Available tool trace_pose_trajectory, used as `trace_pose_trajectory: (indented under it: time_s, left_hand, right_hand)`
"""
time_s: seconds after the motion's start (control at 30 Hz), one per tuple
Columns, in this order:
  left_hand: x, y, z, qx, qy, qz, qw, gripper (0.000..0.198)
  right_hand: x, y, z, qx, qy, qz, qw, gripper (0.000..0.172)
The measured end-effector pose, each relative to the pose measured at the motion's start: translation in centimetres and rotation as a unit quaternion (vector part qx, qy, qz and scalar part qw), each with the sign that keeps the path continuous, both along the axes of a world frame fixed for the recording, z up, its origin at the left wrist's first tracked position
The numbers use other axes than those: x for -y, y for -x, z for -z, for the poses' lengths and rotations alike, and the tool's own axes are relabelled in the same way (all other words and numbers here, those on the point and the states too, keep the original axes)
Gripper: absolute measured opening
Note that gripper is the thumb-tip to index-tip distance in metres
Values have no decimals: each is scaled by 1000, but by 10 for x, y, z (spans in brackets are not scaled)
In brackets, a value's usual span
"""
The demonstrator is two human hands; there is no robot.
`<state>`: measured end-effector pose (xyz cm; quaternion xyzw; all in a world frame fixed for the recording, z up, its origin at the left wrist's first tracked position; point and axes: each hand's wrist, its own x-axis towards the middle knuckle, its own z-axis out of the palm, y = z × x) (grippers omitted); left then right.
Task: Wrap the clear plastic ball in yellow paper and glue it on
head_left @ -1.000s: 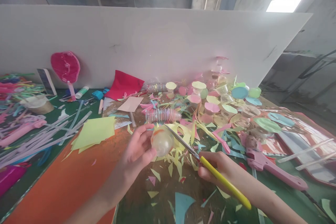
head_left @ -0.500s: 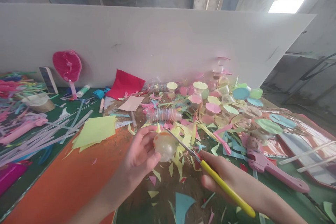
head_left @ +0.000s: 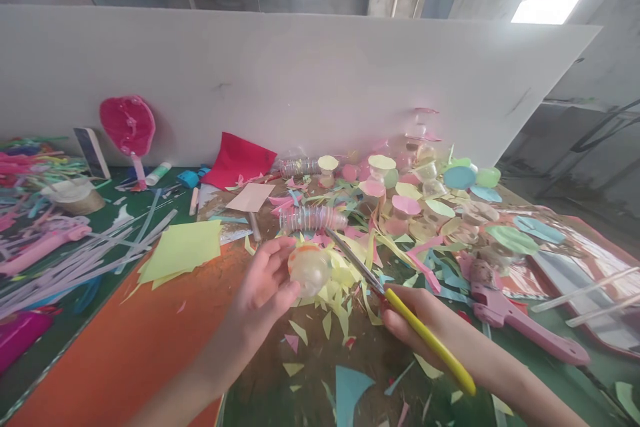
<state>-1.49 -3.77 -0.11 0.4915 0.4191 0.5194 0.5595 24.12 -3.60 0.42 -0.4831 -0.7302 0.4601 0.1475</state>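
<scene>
My left hand (head_left: pixel 270 283) pinches a small translucent plastic cup (head_left: pixel 311 272), rounded like a dome, with an orange-yellow patch at its upper left edge. My right hand (head_left: pixel 413 320) is closed on yellow-handled scissors (head_left: pixel 425 340), whose blades point up and to the left. The blade tips stand a little apart from the cup, on its right. Beneath both hands lie yellow paper scraps (head_left: pixel 340 307). Just beyond the cup, a clear ringed plastic bottle (head_left: pixel 313 219) lies on its side.
Yellow paper sheets (head_left: pixel 183 250) lie on an orange board (head_left: pixel 135 340) at left. Cups with coloured paper discs (head_left: pixel 460 178) crowd the back right. A pink glue gun (head_left: pixel 525 330) rests at right, and a white panel (head_left: pixel 300 80) closes the back.
The scissors have moved away from the cup's rim, their tips now to its right. My left hand has shifted slightly left and tilted the cup.
</scene>
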Motion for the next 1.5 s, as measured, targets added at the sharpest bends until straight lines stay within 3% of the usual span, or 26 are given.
trace_pose_trajectory:
  time_s: [0.3,0.67,1.2,1.5]
  left_hand:
    - [7,-10,-11,27,28,-51,998,43]
    - [5,-10,-6,65,16,0,998,39]
    - [6,-10,-11,51,77,-29,995,37]
    - [10,-16,-10,75,58,10,995,38]
  right_hand:
    - [7,1,-9,48,-39,-29,998,54]
    - [4,2,-5,35,-17,-18,999,46]
    - [5,-2,-7,53,3,-25,998,45]
    - [4,2,-10,41,1,-20,999,53]
